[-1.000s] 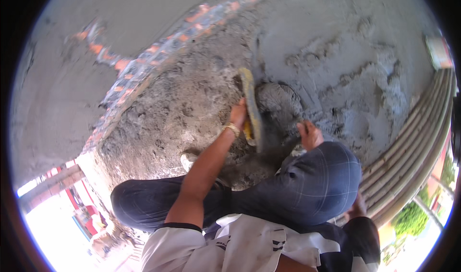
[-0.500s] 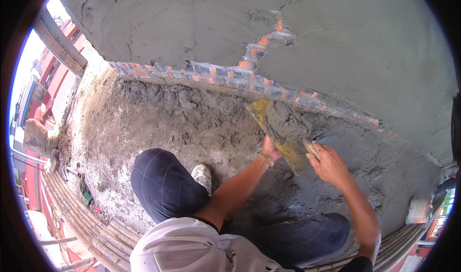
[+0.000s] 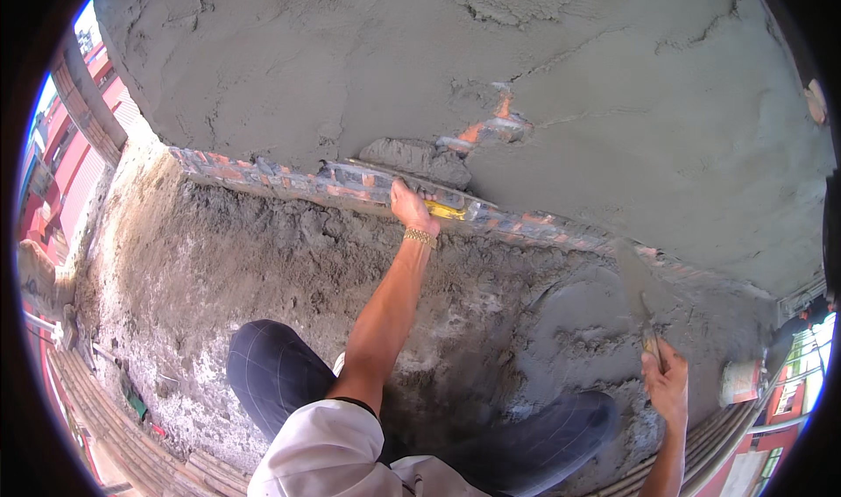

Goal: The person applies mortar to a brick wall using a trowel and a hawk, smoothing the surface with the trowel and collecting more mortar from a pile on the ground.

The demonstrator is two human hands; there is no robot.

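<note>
My left hand (image 3: 413,208) is closed on the yellow plasterer's hawk (image 3: 447,209), seen nearly edge-on against the foot of the wall. A lump of wet mortar (image 3: 416,160) sits along its upper edge, against the grey plaster. Around the hawk, a band of bare brick (image 3: 333,184) shows, with a smaller brick patch (image 3: 495,129) just above. Lower right, my right hand (image 3: 667,383) grips the wooden handle of a trowel (image 3: 638,278). Its blade, smeared by motion, points up toward the wall's base, apart from the hawk.
Wet grey plaster (image 3: 631,138) covers most of the wall. Spilled mortar (image 3: 263,243) lies over the ground beneath my knees. Bamboo poles (image 3: 131,418) run along the lower left edge, and a bucket (image 3: 741,381) stands at the right.
My left hand has carried the hawk up and left to the wall, tilting it, with mortar now against the plaster. My right hand has drawn the trowel away from the hawk, down and right.
</note>
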